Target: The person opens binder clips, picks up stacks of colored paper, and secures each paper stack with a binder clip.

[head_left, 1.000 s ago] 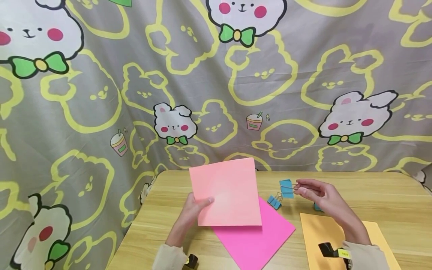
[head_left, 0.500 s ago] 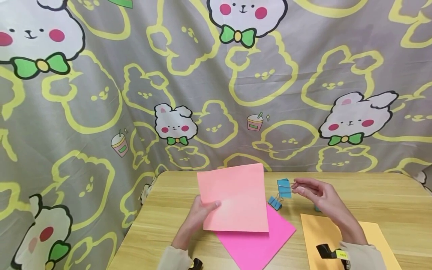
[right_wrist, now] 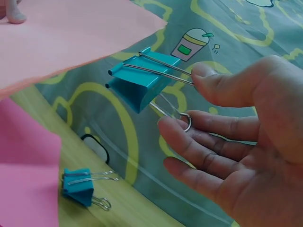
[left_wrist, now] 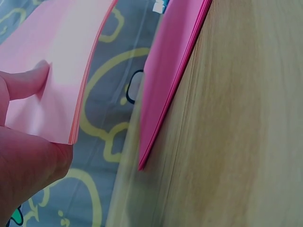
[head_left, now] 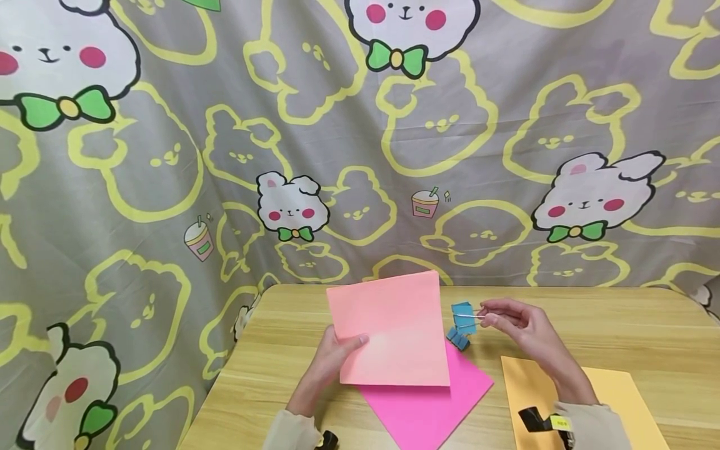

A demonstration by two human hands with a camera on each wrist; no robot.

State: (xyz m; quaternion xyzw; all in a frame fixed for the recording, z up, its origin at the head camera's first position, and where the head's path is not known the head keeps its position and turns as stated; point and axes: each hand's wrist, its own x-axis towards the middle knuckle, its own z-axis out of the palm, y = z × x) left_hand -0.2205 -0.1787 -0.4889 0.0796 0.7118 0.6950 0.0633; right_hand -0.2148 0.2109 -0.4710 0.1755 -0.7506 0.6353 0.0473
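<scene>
My left hand (head_left: 332, 359) grips a stack of light pink paper (head_left: 394, 331) at its left side, thumb on top and fingers hidden behind. In the left wrist view the stack's edge shows several layers. My right hand (head_left: 523, 328) pinches the wire handles of a blue binder clip (right_wrist: 144, 78) between thumb and fingers. The clip's mouth points toward the paper, just off its right edge. Below the raised paper, a bright pink stack of paper (head_left: 427, 406) lies turned on the table. A second blue binder clip (right_wrist: 78, 187) lies on the table beside it.
Orange-yellow paper (head_left: 534, 400) lies on the wooden table (head_left: 675, 350) at the right, partly under my right forearm. A grey curtain (head_left: 360, 137) with cartoon rabbits hangs right behind the table and along its left side.
The light pink stack has shifted right and slightly down with my left hand. My right hand has carried the held clip left, closer to the paper's right edge.
</scene>
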